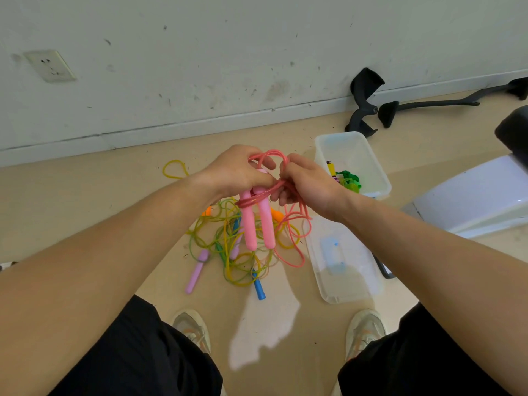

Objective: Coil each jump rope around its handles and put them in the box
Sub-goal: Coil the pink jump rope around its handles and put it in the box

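Gripping the two pink handles (249,224) together at their tops, the left hand (237,171) curls its fingers round them. The right hand (310,185) pinches the pink rope (254,200) looped around them, above the floor, left of the box (380,178).

a scuffed pale wall (257,38) carried a white socket (51,65) at the left (low down, above the baseboard (200,124)). the floor (85,201) was beige, with a bright patch of light (263,332). black chair parts (363,101) lay by the wall at the right.
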{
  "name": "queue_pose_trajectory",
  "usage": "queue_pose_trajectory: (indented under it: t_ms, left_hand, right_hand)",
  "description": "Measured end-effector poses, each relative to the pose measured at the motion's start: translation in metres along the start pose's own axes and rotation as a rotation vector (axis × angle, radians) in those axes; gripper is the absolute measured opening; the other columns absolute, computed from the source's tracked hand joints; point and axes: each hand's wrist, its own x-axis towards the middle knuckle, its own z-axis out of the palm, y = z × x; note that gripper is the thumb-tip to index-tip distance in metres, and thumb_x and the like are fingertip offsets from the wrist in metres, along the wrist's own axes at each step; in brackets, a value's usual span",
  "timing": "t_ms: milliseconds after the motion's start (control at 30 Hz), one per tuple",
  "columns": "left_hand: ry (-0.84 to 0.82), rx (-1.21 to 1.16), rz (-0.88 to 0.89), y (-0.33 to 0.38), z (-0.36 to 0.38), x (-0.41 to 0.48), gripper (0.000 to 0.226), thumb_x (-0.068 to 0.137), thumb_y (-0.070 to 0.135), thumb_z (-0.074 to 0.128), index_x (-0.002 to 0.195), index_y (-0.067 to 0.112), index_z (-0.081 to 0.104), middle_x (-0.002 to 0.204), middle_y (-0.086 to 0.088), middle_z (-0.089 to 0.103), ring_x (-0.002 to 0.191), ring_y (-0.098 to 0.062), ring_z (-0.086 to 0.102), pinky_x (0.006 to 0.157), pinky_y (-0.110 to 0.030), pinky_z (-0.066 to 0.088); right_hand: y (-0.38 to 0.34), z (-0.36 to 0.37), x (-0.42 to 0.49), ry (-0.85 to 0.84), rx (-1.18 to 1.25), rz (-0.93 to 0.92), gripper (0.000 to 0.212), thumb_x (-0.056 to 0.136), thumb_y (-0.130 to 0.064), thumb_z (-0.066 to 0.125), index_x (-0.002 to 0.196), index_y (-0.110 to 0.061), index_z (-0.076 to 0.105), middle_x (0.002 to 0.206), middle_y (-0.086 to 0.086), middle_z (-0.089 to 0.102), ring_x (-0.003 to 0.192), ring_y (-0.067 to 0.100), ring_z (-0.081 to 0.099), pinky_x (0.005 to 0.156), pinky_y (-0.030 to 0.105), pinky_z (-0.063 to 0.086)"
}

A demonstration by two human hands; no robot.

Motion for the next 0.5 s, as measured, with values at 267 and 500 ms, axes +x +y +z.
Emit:
queue_pose_trajectory:
  t_ms: [267, 500]
  left_hand:
    - [-0.073, 0.08, -0.084, -0.0003, -0.0035, -0.0006, 0.021, 0.076, 0.009, 0.075, 0.092, 0.014, 0.063, 0.07, -0.003, 0.065, 0.06, -0.016, 0.062, 0.049, -0.021, 0.045]
    - [-0.102, -0.041, -0.103, -0.0025, -0.0015, -0.0016, 0.015, 0.074, 0.008, 0.077, 0.078, 0.014, 0.065, 0.068, -0.011, 0.066, 0.06, -0.019, 0.062, 0.054, -0.021, 0.044]
  right_hand:
    - [0.0018, 0.0052, -0.001, 0.004, -0.174, -0.02, 0.014, 0.1, -0.011, 0.041, 0.087, -0.013, 0.045, 0.065, 0.009, 0.065, 0.057, 0.02, 0.052, 0.063, 0.038, 0.042]
    - [0.0012, 0.0016, 0.0025, 0.058, -0.345, -0.08, 0.009, 0.099, -0.02, 0.049, 0.092, -0.019, 0.055, 0.067, -0.002, 0.062, 0.065, 0.02, 0.05, 0.063, 0.038, 0.04]
